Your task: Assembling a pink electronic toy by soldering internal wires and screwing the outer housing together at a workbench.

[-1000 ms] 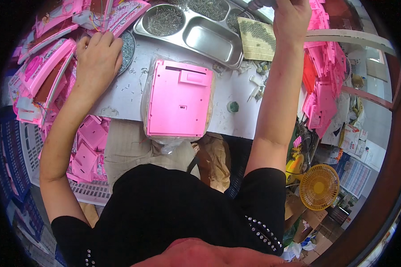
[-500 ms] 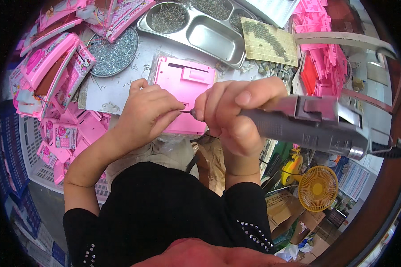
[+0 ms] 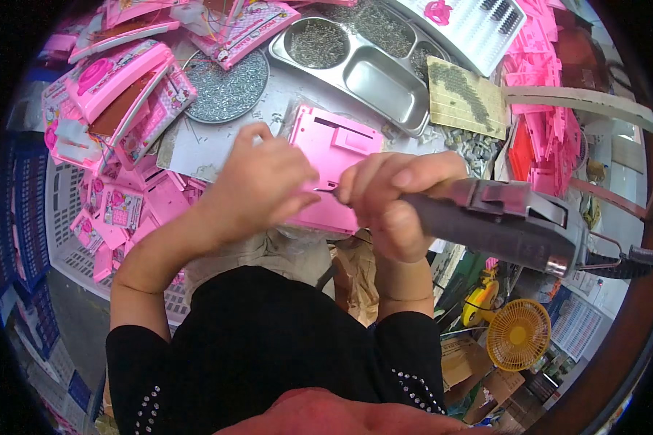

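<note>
A pink plastic housing (image 3: 323, 161), with a slot and a raised block on its face, lies in front of me on a clear plastic bag. My right hand (image 3: 405, 194) is wrapped round a dark grey electric screwdriver (image 3: 504, 228), held nearly level across the housing's right side. Its thin bit points left over the lower part of the housing. My left hand (image 3: 263, 181) hovers at the housing's left edge, close to the bit's tip. Motion smears its curled fingers, so I cannot make out whether anything is between them.
A round dish of screws (image 3: 228, 85) stands back left, beside stacked pink toy shells (image 3: 116, 90). Behind the housing are a steel compartment tray (image 3: 386, 81) and a yellowish card (image 3: 469, 101). A white basket (image 3: 65, 225) holds pink parts; a yellow fan (image 3: 519, 335) is lower right.
The whole view has shifted, with the bench contents now farther right and lower. My left fingers, earlier pinched at the screwdriver's tip, have drawn slightly away from it and blurred.
</note>
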Demonstrator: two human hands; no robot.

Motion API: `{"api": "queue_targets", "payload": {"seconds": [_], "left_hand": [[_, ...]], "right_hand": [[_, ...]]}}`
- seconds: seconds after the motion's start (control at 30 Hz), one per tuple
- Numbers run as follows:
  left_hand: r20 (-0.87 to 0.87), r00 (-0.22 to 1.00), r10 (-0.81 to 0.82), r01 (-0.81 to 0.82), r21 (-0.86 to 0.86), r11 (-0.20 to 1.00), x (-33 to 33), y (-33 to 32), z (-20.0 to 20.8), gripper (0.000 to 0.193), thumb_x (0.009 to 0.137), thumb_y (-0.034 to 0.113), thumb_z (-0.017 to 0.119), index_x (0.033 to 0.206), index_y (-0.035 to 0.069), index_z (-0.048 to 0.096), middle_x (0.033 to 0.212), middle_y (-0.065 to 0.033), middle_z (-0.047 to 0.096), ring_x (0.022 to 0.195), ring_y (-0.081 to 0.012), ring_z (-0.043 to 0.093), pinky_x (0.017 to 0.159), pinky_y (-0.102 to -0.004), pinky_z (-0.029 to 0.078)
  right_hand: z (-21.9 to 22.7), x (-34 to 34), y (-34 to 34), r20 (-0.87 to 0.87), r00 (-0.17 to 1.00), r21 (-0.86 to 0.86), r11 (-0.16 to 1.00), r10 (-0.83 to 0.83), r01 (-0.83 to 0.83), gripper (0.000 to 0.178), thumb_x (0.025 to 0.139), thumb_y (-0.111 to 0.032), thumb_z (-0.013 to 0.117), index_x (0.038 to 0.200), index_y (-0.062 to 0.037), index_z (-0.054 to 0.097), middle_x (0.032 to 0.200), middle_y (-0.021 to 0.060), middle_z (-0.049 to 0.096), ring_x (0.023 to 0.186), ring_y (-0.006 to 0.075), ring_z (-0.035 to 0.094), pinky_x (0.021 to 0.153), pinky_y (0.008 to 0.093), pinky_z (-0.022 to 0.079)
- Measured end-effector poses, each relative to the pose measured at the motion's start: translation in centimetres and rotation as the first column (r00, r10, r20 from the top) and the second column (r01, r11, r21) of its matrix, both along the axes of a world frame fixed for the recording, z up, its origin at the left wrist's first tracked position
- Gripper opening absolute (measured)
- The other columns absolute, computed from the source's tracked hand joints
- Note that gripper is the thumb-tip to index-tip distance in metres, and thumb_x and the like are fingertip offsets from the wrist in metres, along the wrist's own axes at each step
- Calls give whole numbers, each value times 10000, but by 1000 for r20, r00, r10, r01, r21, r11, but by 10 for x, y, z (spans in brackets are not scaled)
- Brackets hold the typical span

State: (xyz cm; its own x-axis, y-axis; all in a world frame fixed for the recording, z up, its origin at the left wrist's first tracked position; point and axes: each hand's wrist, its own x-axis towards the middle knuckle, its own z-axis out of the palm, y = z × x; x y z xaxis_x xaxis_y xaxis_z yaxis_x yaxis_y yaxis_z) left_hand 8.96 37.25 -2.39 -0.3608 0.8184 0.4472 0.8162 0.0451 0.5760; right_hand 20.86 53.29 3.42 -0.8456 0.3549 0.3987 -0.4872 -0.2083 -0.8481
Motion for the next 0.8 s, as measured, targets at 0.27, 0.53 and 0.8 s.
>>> {"api": "queue_targets", "payload": {"seconds": [0.27, 0.53, 0.8], "left_hand": [[-443, 836, 325, -484, -316, 816, -85, -9, -37, 146, 880, 240, 721, 961, 119, 708, 994, -44, 638, 1042, -247, 594, 949, -508, 354], [-539, 771, 341, -498, -175, 849, -100, -6, -42, 174, 963, 272, 629, 929, 109, 676, 934, -65, 630, 940, -267, 614, 879, -489, 403], [368, 919, -142, 167, -39, 985, -22, 4, 1, 84, 896, 103, 704, 929, 44, 655, 1054, -113, 701, 1014, -291, 654, 928, -421, 499]], "right_hand": [[-4, 15, 25, 27, 996, 59, 995, -82, 80, 307, 958, -189, 696, 1136, -100, 463, 640, 14, 466, 552, 165, 483, 606, 371, 493], [-11, 86, 12, 184, 967, 31, 985, -174, 171, 329, 946, -183, 741, 1123, -115, 472, 652, 29, 507, 566, 175, 519, 644, 394, 509], [-35, 103, 12, 83, 996, -15, 999, -46, 47, 288, 892, 63, 699, 1119, -27, 547, 873, 106, 625, 838, 223, 665, 768, 371, 553]]}}
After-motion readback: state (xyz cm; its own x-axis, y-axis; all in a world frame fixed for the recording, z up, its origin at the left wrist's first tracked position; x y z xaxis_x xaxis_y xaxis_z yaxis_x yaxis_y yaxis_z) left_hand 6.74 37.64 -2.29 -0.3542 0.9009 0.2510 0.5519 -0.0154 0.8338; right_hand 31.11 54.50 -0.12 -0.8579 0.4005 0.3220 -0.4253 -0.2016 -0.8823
